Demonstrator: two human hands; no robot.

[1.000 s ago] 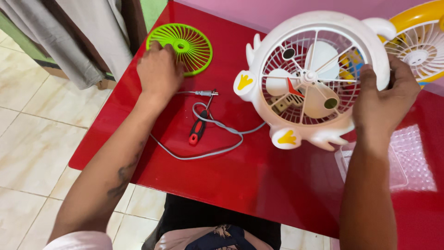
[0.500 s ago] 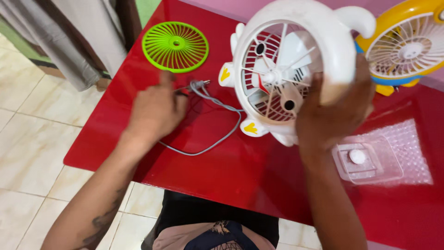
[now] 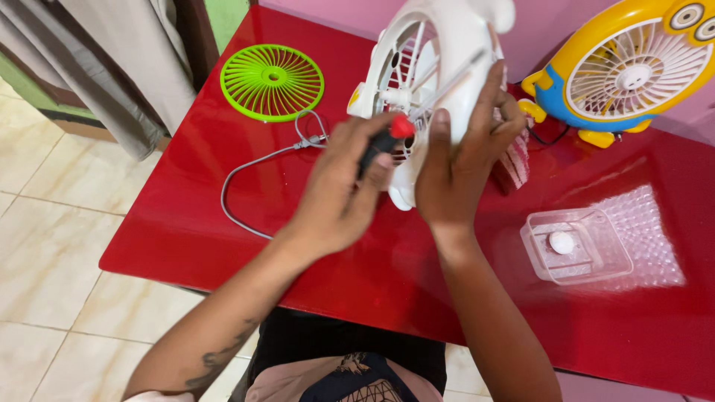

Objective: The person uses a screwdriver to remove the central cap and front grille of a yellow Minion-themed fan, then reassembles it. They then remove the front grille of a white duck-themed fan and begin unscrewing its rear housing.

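a red counter [image 3: 223,223] is seen from above. near the centre, toward 12 o'clock, a white fan housing [image 3: 439,67] is held tilted on its edge above the counter by the right hand [image 3: 462,167], whose fingers [image 3: 488,97] are wrapped closed around its rim. at 9 o'clock of that hand, the left hand [image 3: 339,197] is closed on a screwdriver with a black and red handle [image 3: 383,140], which is pointed at the housing's grille. a green round grille [image 3: 272,82] lies flat at 10 o'clock, and a grey cable [image 3: 246,167] is curled just beside it. a yellow and blue fan [image 3: 618,71] stands at 2 o'clock. a clear plastic tray [image 3: 577,246] with a small white part [image 3: 561,243] inside rests at 4 o'clock.
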